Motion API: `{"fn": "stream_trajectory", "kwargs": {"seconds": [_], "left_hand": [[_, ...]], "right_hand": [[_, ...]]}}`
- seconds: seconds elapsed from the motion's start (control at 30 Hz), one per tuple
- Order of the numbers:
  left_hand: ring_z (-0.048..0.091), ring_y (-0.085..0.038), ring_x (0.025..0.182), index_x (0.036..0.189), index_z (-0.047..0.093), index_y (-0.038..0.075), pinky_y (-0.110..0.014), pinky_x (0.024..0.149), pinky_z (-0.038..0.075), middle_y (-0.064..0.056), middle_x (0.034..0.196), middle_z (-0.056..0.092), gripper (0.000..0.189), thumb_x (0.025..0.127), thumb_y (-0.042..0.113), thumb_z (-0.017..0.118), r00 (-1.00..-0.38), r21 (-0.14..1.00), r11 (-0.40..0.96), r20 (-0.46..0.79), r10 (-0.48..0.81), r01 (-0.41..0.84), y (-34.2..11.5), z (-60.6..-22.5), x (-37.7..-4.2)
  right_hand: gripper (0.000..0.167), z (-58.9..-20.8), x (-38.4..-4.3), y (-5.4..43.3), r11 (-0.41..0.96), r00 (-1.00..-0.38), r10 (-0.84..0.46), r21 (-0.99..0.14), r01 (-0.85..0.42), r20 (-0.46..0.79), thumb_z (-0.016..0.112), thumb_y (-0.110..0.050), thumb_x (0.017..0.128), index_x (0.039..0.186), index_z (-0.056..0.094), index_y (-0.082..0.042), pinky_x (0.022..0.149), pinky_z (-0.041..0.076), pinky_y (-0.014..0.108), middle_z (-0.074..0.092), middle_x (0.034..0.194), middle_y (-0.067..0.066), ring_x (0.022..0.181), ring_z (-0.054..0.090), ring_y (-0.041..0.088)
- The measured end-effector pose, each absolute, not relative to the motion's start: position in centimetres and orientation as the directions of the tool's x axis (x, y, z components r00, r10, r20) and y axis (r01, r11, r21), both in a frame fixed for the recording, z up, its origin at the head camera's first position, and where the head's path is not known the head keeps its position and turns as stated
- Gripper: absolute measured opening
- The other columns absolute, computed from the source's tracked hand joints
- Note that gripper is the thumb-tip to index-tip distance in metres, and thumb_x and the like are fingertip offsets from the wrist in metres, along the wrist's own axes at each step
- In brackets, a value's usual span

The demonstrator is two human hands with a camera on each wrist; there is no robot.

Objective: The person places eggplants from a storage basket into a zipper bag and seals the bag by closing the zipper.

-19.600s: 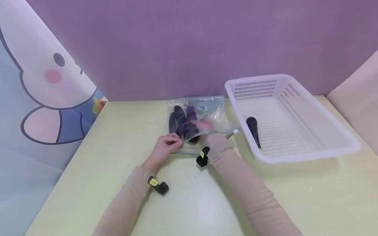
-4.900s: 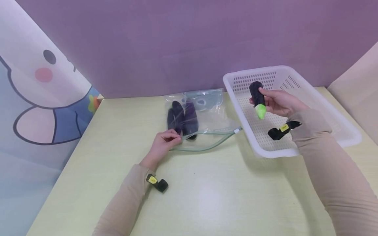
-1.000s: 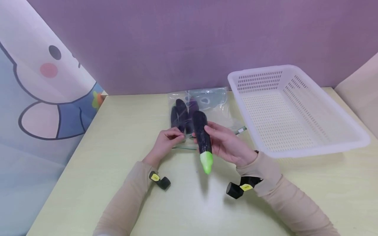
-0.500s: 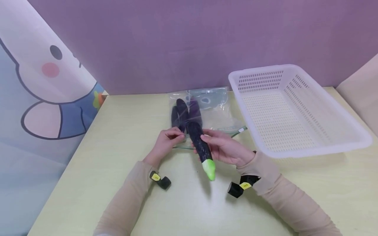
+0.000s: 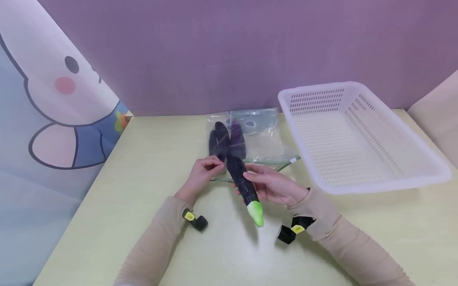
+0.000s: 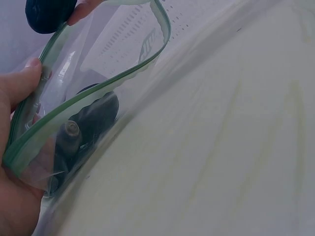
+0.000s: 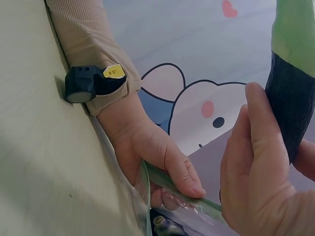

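Observation:
My left hand (image 5: 200, 174) pinches the near left edge of a clear zip bag (image 5: 264, 141) with a green seal. The bag lies on the table, and several dark eggplants (image 5: 222, 137) show through its left half. My right hand (image 5: 275, 186) grips another dark eggplant (image 5: 244, 186), tilted, its bright green stem end towards me. That eggplant's dark far end overlaps the bag's mouth in the head view. In the left wrist view the green seal (image 6: 101, 87) gapes wide, with dark eggplants (image 6: 96, 115) inside the bag and the held eggplant (image 6: 48, 14) above its edge.
A white perforated plastic basket (image 5: 393, 186) stands at the right, close beside the bag. A purple wall (image 5: 214, 59) closes off the far table edge. A cartoon-printed cloth (image 5: 50, 206) hangs along the left side.
Earlier the right hand was at the bag; it then lifted the eggplant from the basket and brought it to the bag's mouth. Lately the eggplant has shifted slightly towards me. The left hand stays put.

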State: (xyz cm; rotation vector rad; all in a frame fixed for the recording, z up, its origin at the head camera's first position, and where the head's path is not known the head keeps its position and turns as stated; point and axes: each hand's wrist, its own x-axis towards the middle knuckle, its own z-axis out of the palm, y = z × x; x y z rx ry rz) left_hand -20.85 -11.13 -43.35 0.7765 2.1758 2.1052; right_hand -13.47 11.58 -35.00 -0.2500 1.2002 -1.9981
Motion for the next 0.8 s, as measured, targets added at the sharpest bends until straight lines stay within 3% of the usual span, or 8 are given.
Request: {"fn": "stream_trajectory", "kwargs": {"seconds": [0.1,0.3,0.43,0.57,0.67,0.8], "left_hand": [[0.056,0.000,0.074,0.088,0.060,-0.022,-0.013,0.068,0.047,0.017,0.078,0.062,0.011,0.083,-0.012,0.061,-0.878,0.943,-0.009,0.313,0.361,0.332,-11.2,-43.4,-20.8],[0.055,-0.002,0.074,0.089,0.060,-0.022,-0.014,0.068,0.047,0.015,0.079,0.062,0.014,0.083,-0.010,0.063,-0.886,0.949,-0.006,0.295,0.357,0.314,-11.1,-43.4,-20.9],[0.056,-0.003,0.074,0.088,0.062,-0.019,-0.015,0.068,0.047,0.008,0.080,0.064,0.022,0.083,0.001,0.068,-0.881,0.949,-0.043,0.306,0.360,0.312,-11.2,-43.5,-20.8],[0.057,-0.004,0.075,0.084,0.073,0.007,-0.015,0.069,0.048,0.004,0.081,0.065,0.004,0.082,0.010,0.072,-0.870,0.941,-0.094,0.337,0.361,0.325,-11.2,-43.5,-20.9],[0.057,-0.003,0.075,0.081,0.073,0.029,-0.014,0.069,0.048,0.006,0.080,0.064,0.018,0.082,0.011,0.072,-0.865,0.935,-0.113,0.353,0.357,0.335,-11.2,-43.6,-20.9],[0.057,-0.002,0.075,0.081,0.073,0.033,-0.013,0.068,0.048,0.006,0.080,0.064,0.017,0.081,0.016,0.073,-0.862,0.933,-0.121,0.360,0.358,0.339,-11.3,-43.6,-20.9]], "right_hand": [[0.059,-35.2,-13.5,11.7,-0.241,-0.675,-0.704,-0.819,0.520,-0.222,0.040,-0.012,0.101,0.148,0.007,0.004,0.082,0.055,0.031,0.064,0.105,0.008,0.092,0.067,0.016],[0.059,-35.7,-13.7,12.1,-0.192,-0.655,-0.714,-0.831,0.522,-0.246,0.038,-0.010,0.101,0.148,0.006,0.006,0.078,0.056,0.031,0.062,0.106,0.010,0.091,0.067,0.017],[0.057,-36.1,-13.8,12.2,-0.180,-0.650,-0.714,-0.828,0.530,-0.261,0.036,-0.009,0.101,0.147,0.006,0.008,0.078,0.056,0.031,0.063,0.105,0.011,0.091,0.067,0.016],[0.055,-36.4,-14.1,12.2,-0.205,-0.657,-0.709,-0.815,0.541,-0.258,0.033,-0.009,0.102,0.146,0.006,0.011,0.080,0.056,0.028,0.064,0.101,0.009,0.090,0.067,0.015],[0.055,-36.6,-14.3,12.1,-0.224,-0.664,-0.701,-0.805,0.550,-0.259,0.033,-0.011,0.102,0.145,0.006,0.013,0.082,0.055,0.028,0.064,0.099,0.008,0.090,0.067,0.014],[0.058,-36.8,-14.5,12.1,-0.253,-0.674,-0.690,-0.785,0.565,-0.263,0.036,-0.013,0.102,0.145,0.006,0.013,0.084,0.054,0.029,0.063,0.100,0.009,0.091,0.066,0.014]]}}
